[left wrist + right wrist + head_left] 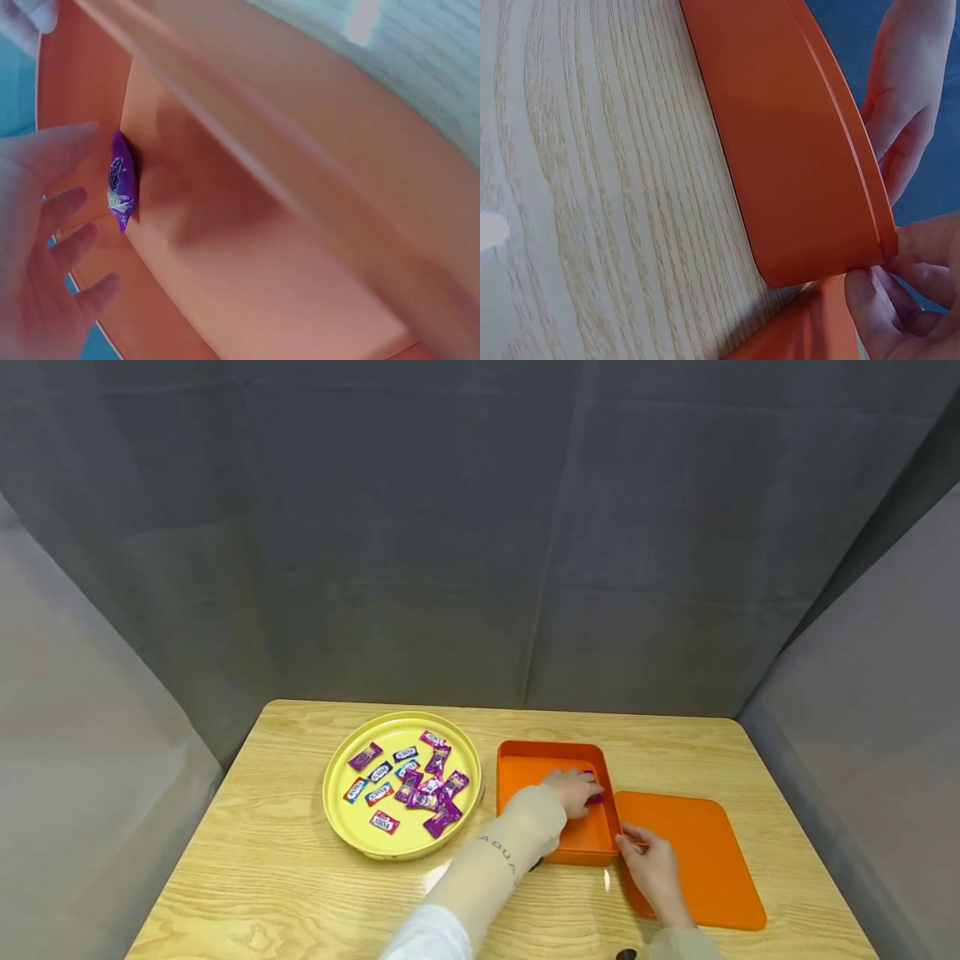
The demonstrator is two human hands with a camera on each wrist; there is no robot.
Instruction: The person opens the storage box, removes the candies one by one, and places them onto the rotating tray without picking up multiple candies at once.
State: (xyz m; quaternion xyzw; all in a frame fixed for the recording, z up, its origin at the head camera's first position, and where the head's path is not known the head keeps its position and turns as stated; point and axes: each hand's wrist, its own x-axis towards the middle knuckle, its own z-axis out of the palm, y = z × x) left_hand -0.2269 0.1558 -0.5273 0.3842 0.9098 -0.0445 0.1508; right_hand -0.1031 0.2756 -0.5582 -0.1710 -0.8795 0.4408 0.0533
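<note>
My left hand (573, 791) is inside the orange box (517, 768), its fingers loosely spread. Beside its fingertips a purple-wrapped candy (122, 182) lies against the inner wall, and a gap shows between them in the left wrist view. The right hand (654, 868) is at the box's near right corner. With thumb and finger it pinches the corner at the rim, as the right wrist view shows.
A round yellow tray (341, 822) on the left holds several wrapped candies in purple, blue, red and pink. The flat orange lid (712, 860) lies right of the box, partly under the right hand. Grey cloth (450, 527) surrounds the wooden table (300, 893).
</note>
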